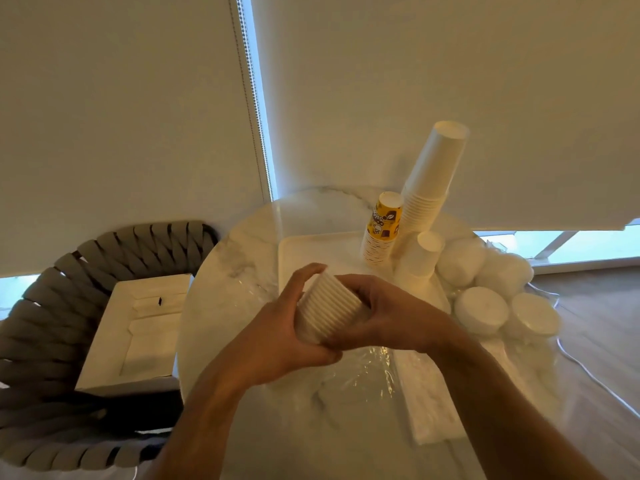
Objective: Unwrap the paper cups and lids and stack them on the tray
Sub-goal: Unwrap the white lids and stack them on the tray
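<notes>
Both hands hold a ribbed white stack of lids above the near edge of the white tray. My left hand grips its near end from the left, and my right hand curls over its right side. On the tray stand a tall stack of white cups, a yellow printed cup stack and a short white cup stack. Clear plastic wrap lies crumpled under my hands.
Several wrapped rolls of white lids lie on the round marble table right of the tray. An open cardboard box sits on a woven grey chair at the left. White blinds hang behind.
</notes>
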A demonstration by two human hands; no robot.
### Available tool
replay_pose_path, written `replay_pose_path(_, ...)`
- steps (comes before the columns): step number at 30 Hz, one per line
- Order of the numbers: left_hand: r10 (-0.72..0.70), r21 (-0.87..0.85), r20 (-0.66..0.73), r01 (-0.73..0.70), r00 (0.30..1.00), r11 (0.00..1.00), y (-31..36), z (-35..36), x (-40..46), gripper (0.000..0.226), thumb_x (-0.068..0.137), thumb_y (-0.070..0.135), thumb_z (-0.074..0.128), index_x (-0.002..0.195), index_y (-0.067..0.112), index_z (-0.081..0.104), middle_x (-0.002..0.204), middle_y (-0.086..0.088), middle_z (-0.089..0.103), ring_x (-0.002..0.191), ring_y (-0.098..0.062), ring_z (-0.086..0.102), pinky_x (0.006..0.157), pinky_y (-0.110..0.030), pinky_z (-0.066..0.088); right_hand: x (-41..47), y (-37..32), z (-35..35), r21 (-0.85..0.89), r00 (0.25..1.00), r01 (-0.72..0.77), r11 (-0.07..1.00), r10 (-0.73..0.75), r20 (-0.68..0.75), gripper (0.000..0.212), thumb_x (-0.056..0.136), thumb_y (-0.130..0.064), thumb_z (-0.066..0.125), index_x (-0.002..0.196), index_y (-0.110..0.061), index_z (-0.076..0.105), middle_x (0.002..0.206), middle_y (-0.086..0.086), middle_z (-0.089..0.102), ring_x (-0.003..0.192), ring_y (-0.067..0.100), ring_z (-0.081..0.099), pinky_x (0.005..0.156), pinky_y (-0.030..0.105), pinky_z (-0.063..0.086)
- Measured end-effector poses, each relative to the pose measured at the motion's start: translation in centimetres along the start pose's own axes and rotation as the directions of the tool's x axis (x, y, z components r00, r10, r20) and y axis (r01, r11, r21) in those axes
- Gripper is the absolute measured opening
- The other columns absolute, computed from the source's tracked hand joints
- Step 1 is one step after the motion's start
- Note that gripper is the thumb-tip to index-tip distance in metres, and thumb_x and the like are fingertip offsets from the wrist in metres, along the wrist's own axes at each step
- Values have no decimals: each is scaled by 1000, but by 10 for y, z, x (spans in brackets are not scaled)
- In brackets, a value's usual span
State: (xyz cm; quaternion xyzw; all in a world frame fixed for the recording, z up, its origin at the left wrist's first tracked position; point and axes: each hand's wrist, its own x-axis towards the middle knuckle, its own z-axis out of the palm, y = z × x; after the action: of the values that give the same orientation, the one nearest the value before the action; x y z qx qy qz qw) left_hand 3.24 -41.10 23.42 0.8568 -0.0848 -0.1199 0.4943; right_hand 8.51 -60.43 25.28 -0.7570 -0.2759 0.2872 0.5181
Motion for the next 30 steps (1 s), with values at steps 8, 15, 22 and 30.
replay_pose_path(8, 149, 317, -54, -124, 987, 940, 14, 40, 7, 108, 74, 48, 79, 133, 74, -9, 132, 26, 36, 104, -1, 51, 88, -25, 52, -18, -5, -34, -92, 930, -234, 968, 251, 269, 33, 89, -10, 73, 110, -31, 58, 104, -7, 66, 90, 3, 66, 80, 19, 57)
replay_pose_path(15, 188, 379, -134, -125, 973, 917, 18, 54, 8, 105, 77, 46, 75, 139, 66, -8, 134, 30, 27, 102, -1, 49, 81, -29, 55, -26, 10, -54, 162, 931, -271, 949, 216, 294, 34, 88, -9, 68, 119, -19, 60, 107, -3, 69, 102, 11, 66, 88, 23, 53)
replay_pose_path(22, 153, 333, -237, -67, 959, 941, 12, 53, 7, 110, 73, 39, 80, 139, 70, -3, 123, 35, 29, 99, -3, 52, 78, -34, 56, -37, 33, -75, 492, 981, -56, 869, -42, 187, 67, 78, -11, 66, 143, -20, 55, 136, 31, 50, 106, 44, 40, 94, 49, 31)
replay_pose_path(30, 159, 341, -270, -60, 950, 938, 9, 55, 6, 108, 74, 38, 79, 136, 74, -1, 118, 40, 25, 95, 4, 47, 78, -23, 48, -48, 29, -103, 626, 995, 12, 780, 55, -87, 54, 85, -1, 66, 137, -17, 60, 104, 19, 68, 67, 22, 38, 60, 25, 39)
